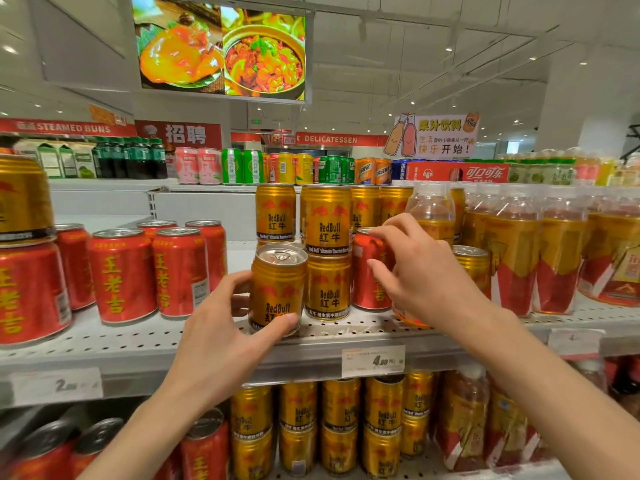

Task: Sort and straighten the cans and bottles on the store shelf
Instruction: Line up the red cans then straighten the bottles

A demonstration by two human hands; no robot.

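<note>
My left hand [221, 327] grips a gold Red Bull can [277, 289] that stands upright at the front edge of the grey shelf [138, 344]. Stacked gold Red Bull cans [327, 254] rise just right of it and behind it. A lone red can [367, 271] stands among those gold cans. My right hand [419, 275] curls around this red can, fingers on its top rim and side, thumb at its front. Red cans with yellow characters [121, 275] fill the shelf's left part. Bottles with gold and red labels [512, 247] stand to the right.
A bare strip of shelf lies behind the held gold can. A price tag [373, 361] hangs on the shelf edge. The lower shelf holds more gold cans [341, 424], red cans and bottles. Mixed drinks line the top shelf [284, 168].
</note>
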